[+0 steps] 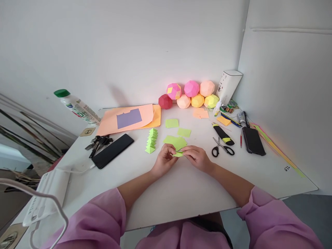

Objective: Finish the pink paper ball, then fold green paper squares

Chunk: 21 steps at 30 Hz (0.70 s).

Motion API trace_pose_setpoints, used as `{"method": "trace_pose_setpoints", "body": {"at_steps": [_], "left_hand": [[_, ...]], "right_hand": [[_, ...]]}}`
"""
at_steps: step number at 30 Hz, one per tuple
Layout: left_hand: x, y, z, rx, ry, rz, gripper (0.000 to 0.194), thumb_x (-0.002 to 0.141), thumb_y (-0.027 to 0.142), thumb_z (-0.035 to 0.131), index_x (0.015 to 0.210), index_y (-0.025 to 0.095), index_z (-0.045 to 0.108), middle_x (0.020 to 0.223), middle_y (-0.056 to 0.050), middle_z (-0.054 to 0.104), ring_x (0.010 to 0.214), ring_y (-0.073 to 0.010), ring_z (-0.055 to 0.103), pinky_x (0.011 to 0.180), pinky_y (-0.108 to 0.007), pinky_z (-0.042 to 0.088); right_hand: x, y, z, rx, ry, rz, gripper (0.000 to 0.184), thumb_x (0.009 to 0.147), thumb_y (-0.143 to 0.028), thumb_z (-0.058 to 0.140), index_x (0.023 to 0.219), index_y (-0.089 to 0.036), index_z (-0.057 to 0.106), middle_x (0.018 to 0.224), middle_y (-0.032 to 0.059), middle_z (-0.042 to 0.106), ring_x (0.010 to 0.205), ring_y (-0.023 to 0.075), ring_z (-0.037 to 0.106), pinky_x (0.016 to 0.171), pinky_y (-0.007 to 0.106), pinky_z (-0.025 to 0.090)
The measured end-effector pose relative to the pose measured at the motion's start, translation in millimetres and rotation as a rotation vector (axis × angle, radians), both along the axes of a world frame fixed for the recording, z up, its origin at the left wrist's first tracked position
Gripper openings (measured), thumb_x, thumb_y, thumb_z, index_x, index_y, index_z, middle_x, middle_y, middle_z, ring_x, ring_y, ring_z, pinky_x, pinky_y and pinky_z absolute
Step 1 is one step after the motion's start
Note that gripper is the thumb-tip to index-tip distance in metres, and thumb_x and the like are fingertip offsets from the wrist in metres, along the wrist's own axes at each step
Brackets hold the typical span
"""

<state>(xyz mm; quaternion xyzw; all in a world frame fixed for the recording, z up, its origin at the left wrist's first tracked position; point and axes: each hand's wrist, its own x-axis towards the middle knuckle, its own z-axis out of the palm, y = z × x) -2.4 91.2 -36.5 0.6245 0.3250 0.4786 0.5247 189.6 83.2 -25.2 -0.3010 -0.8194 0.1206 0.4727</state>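
Between my two hands is a small piece of light green paper (178, 154), bent or folded. My left hand (165, 159) pinches its left end with thumb and fingers. At its right end, the fingertips of my right hand (197, 158) are closed on it. Just beyond the hands lie a larger green paper sheet (174, 141) and two smaller green paper pieces (172, 123), flat on the white table. Left of my left hand stands a row of folded green paper pieces (151, 141), nested in a line.
Black-handled scissors (222, 148), a utility knife (223, 134) and a phone (253, 141) lie to the right. Faceted paper balls (191, 89) are stacked at the wall. Leftward are orange sheets (109, 123), keys (98, 143), a black phone (112, 151) and a bottle (79, 108).
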Motion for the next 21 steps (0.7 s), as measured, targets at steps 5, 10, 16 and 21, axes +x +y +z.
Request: {"method": "trace_pose_setpoints", "body": {"at_steps": [5,10,16,21], "left_hand": [[-6.2,4.4,-1.6,-0.249,-0.126,-0.295,0.028,0.082,0.034,0.056,0.105,0.019,0.05,0.093,-0.005,0.061,0.07,-0.0166,0.065,0.056,-0.027,0.046],[-9.2,6.9,-0.3,-0.273,-0.113,-0.308,0.037,0.087,0.046,0.051,0.106,0.016,0.055,0.078,-0.005,0.065,0.064,-0.0162,0.063,0.057,-0.027,0.045],[-5.4,4.3,5.2,-0.345,-0.053,-0.286,0.037,0.078,0.041,0.067,0.105,0.018,0.056,0.073,0.0,0.062,0.06,-0.0125,0.06,0.056,-0.026,0.045],[-3.1,2.3,5.9,-0.378,-0.02,-0.278,0.038,0.078,0.044,0.067,0.104,0.019,0.056,0.077,-0.001,0.064,0.062,-0.0124,0.061,0.06,-0.028,0.049]], "right_hand": [[1.5,0.2,3.0,0.118,-0.02,0.002,0.019,0.092,-0.016,0.046,0.089,-0.022,0.063,0.098,0.0102,0.067,0.09,0.0176,0.065,0.076,0.033,0.057],[0.6,0.5,1.3,0.118,-0.021,0.037,0.019,0.092,-0.014,0.045,0.09,-0.021,0.063,0.099,0.0104,0.066,0.091,0.0177,0.065,0.075,0.033,0.058],[0.9,0.9,-4.0,0.056,-0.021,0.058,0.018,0.092,-0.014,0.046,0.089,-0.02,0.062,0.107,0.0119,0.064,0.098,0.0184,0.064,0.081,0.034,0.057],[1.6,0.5,-5.0,0.053,-0.021,0.025,0.018,0.092,-0.014,0.045,0.091,-0.021,0.062,0.108,0.0113,0.064,0.099,0.018,0.064,0.084,0.035,0.058]]}}
